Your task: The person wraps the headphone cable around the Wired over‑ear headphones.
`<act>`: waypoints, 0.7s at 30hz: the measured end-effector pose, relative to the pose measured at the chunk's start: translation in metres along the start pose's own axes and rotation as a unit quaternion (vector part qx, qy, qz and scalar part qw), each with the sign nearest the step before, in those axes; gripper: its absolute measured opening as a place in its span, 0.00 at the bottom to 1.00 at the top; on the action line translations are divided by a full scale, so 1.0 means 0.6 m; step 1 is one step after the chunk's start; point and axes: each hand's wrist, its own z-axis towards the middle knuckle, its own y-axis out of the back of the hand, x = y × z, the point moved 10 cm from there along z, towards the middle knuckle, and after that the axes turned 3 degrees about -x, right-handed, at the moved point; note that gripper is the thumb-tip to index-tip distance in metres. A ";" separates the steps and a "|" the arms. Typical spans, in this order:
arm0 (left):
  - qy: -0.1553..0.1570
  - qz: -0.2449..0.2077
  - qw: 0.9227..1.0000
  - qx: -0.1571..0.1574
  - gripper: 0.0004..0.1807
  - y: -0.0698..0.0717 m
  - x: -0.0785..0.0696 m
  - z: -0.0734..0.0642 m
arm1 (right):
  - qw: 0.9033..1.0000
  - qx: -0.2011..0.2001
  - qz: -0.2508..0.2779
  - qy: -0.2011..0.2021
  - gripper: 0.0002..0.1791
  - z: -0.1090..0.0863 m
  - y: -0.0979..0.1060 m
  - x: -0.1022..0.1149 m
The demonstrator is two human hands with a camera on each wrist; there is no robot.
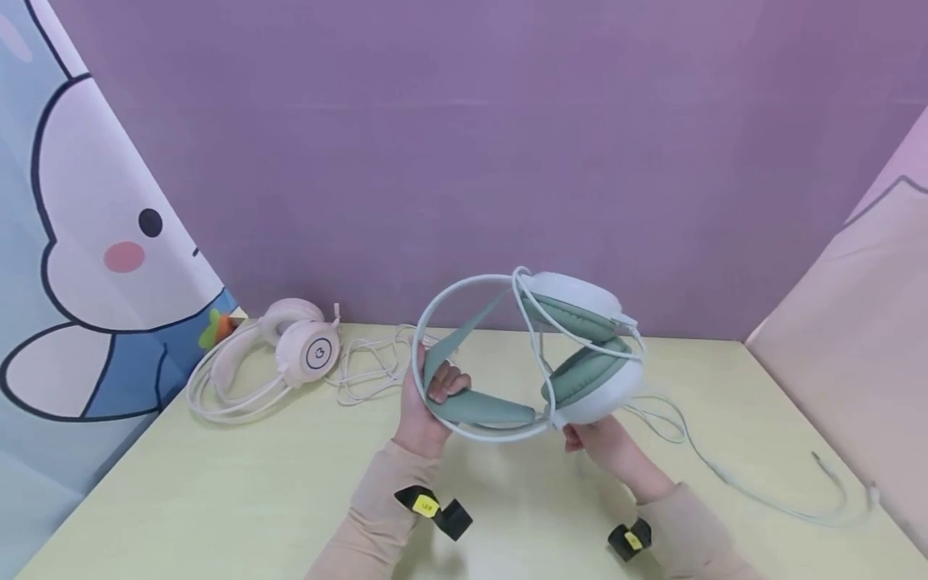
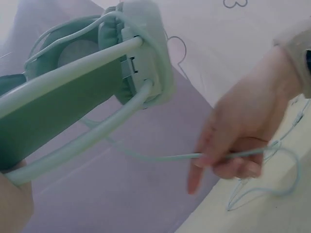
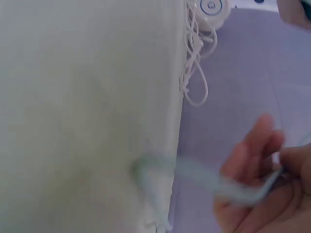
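Note:
Green-and-white headphones (image 1: 589,387) are held up above the table, their pale cable looped around the ear cups and band. My left hand (image 1: 428,395) grips the headband at its left end, fingers curled over the green inner strap. Below the lower ear cup, my right hand (image 1: 616,451) pinches the headphone cable (image 2: 170,158) between thumb and fingers, as the left wrist view shows. In the right wrist view a blurred stretch of cable hangs from the right hand (image 3: 262,184). The cable's far end trails over the table to the right.
White headphones (image 1: 308,352) lie at the table's back left, with their bundled white cable (image 1: 370,366) beside them. A purple backdrop (image 1: 507,161) rises behind the pale yellow table (image 1: 239,499). Printed cloth (image 1: 109,242) with a cartoon figure hangs at left.

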 end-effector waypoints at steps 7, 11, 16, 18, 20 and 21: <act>-0.044 -0.010 0.998 -0.050 0.26 0.006 -0.025 -0.003 | 0.995 0.045 -0.083 -0.038 0.21 -0.026 -0.037 0.001; -0.057 0.000 0.996 -0.066 0.30 0.008 -0.034 0.001 | 0.992 0.072 -0.104 -0.024 0.21 -0.032 -0.047 0.014; -0.060 0.013 0.995 -0.083 0.32 0.015 -0.037 0.002 | 0.982 0.089 -0.168 -0.006 0.20 -0.045 -0.054 0.036; -0.065 0.022 0.994 -0.085 0.31 0.017 -0.039 0.002 | 0.975 0.086 -0.202 0.013 0.19 -0.049 -0.054 0.049; -0.076 0.037 0.993 -0.081 0.31 0.018 -0.043 0.001 | 0.968 0.074 -0.238 0.038 0.18 -0.052 -0.052 0.065; -0.081 0.048 0.992 -0.079 0.31 0.018 -0.045 0.000 | 0.963 0.063 -0.255 0.054 0.17 -0.053 -0.049 0.075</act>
